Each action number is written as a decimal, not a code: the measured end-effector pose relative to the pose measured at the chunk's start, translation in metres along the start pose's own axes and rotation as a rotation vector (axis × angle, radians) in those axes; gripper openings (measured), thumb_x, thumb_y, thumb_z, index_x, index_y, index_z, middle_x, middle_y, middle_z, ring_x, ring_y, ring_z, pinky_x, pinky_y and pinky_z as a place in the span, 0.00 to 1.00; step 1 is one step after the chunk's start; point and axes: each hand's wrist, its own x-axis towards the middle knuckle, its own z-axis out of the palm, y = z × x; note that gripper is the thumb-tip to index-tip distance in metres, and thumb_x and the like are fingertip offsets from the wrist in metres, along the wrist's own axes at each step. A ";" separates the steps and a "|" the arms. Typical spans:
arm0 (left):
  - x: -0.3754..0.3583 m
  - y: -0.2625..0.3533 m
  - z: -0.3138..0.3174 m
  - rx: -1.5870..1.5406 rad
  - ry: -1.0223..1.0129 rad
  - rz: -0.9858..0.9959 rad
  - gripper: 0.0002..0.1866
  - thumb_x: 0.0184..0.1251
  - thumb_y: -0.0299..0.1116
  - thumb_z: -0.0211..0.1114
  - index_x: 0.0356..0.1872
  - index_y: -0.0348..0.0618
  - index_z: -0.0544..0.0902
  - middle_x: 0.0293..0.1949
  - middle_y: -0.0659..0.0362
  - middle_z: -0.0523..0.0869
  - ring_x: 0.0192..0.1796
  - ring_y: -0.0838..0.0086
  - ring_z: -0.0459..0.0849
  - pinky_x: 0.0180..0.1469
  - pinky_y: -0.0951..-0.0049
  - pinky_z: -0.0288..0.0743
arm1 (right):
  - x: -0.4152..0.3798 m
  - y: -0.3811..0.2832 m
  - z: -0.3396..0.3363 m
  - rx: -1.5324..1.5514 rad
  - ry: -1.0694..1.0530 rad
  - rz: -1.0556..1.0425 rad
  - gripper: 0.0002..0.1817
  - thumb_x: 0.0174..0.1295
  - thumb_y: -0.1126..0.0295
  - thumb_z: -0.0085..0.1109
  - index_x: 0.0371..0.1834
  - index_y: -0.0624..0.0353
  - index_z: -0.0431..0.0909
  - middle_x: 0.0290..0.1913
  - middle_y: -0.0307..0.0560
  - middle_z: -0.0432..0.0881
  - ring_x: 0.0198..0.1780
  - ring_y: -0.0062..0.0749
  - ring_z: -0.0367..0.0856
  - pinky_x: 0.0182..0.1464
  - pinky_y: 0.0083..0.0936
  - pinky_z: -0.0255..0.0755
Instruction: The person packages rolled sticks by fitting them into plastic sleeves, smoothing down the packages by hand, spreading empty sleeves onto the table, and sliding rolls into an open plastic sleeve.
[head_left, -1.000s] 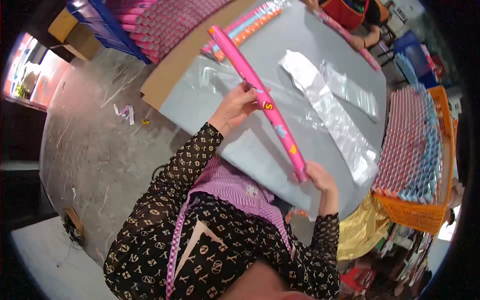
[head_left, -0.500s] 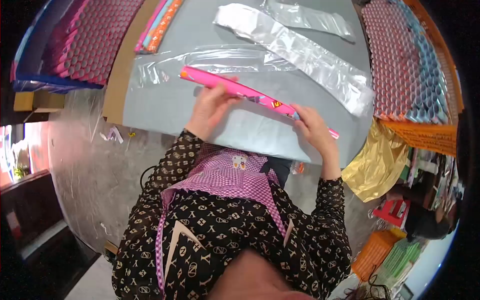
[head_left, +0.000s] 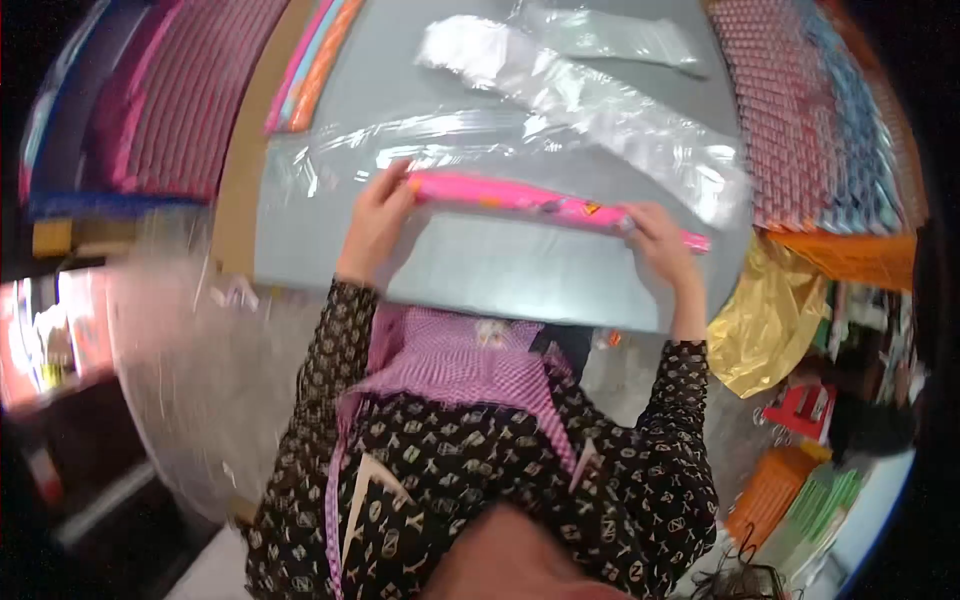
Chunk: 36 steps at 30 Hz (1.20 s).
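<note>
A pink printed roll lies nearly crosswise over the grey table, between my two hands. The fingers of my left hand are closed at its left end. My right hand grips it near the right end, and a short tip sticks out beyond the fingers. Just behind the roll is a flat clear plastic sleeve. More shiny plastic sleeves lie farther back on the right. Motion blurs the view somewhat.
Pink, blue and orange rolls lie at the table's back left. Many stacked rolls fill a blue crate on the left and an orange crate on the right. Gold sheeting hangs beside the table's right edge.
The roll has moved right and turned closer to level. My left hand has shifted from under the roll to its left end. My right hand has moved slightly right with the roll.
</note>
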 end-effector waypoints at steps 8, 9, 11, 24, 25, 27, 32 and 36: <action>0.013 -0.012 -0.007 0.532 -0.073 0.228 0.12 0.65 0.27 0.61 0.49 0.35 0.80 0.42 0.56 0.82 0.45 0.72 0.79 0.49 0.73 0.73 | 0.000 0.000 0.009 -0.057 0.129 0.009 0.21 0.56 0.73 0.61 0.56 0.53 0.79 0.48 0.51 0.80 0.52 0.49 0.75 0.56 0.39 0.67; 0.020 -0.021 -0.010 0.557 -0.073 0.256 0.09 0.64 0.26 0.62 0.44 0.36 0.81 0.40 0.55 0.82 0.43 0.71 0.79 0.47 0.73 0.73 | 0.001 0.004 0.010 -0.068 0.114 0.001 0.22 0.56 0.72 0.61 0.57 0.52 0.79 0.48 0.50 0.79 0.52 0.48 0.74 0.56 0.40 0.66; 0.018 -0.015 -0.003 0.577 -0.073 0.313 0.08 0.63 0.26 0.63 0.42 0.36 0.81 0.39 0.54 0.82 0.42 0.69 0.80 0.47 0.72 0.73 | 0.003 0.007 0.013 -0.131 0.183 -0.031 0.21 0.55 0.72 0.61 0.55 0.52 0.79 0.46 0.49 0.79 0.50 0.47 0.75 0.54 0.40 0.67; 0.016 -0.029 -0.004 0.659 -0.053 0.586 0.10 0.58 0.23 0.67 0.41 0.37 0.81 0.45 0.54 0.83 0.47 0.63 0.80 0.49 0.69 0.74 | 0.009 0.004 0.018 -0.153 0.273 -0.026 0.19 0.55 0.73 0.60 0.53 0.51 0.80 0.47 0.44 0.78 0.53 0.43 0.73 0.57 0.40 0.64; 0.017 -0.030 -0.005 0.656 -0.056 0.587 0.10 0.58 0.23 0.67 0.41 0.37 0.81 0.45 0.54 0.83 0.47 0.63 0.80 0.49 0.69 0.74 | 0.008 0.004 0.019 -0.164 0.274 -0.015 0.19 0.56 0.73 0.60 0.53 0.52 0.79 0.47 0.44 0.78 0.53 0.43 0.73 0.57 0.39 0.64; 0.018 -0.032 -0.005 0.654 -0.052 0.627 0.10 0.57 0.22 0.67 0.41 0.37 0.81 0.46 0.54 0.83 0.47 0.64 0.80 0.50 0.69 0.74 | 0.008 0.000 0.018 -0.170 0.292 -0.026 0.18 0.56 0.73 0.60 0.52 0.52 0.79 0.47 0.44 0.78 0.53 0.43 0.73 0.57 0.39 0.64; 0.018 -0.032 -0.004 0.664 -0.049 0.633 0.10 0.58 0.22 0.67 0.41 0.38 0.82 0.45 0.54 0.84 0.47 0.65 0.80 0.50 0.69 0.74 | 0.005 -0.007 0.015 -0.182 0.259 -0.005 0.21 0.55 0.74 0.61 0.55 0.54 0.78 0.51 0.46 0.77 0.55 0.45 0.72 0.59 0.40 0.63; 0.013 -0.024 0.001 0.687 -0.054 0.633 0.10 0.59 0.22 0.65 0.42 0.36 0.81 0.45 0.53 0.83 0.47 0.64 0.80 0.51 0.69 0.74 | 0.006 -0.008 0.016 -0.263 0.247 -0.020 0.24 0.56 0.73 0.60 0.59 0.54 0.74 0.55 0.46 0.77 0.61 0.42 0.70 0.67 0.42 0.59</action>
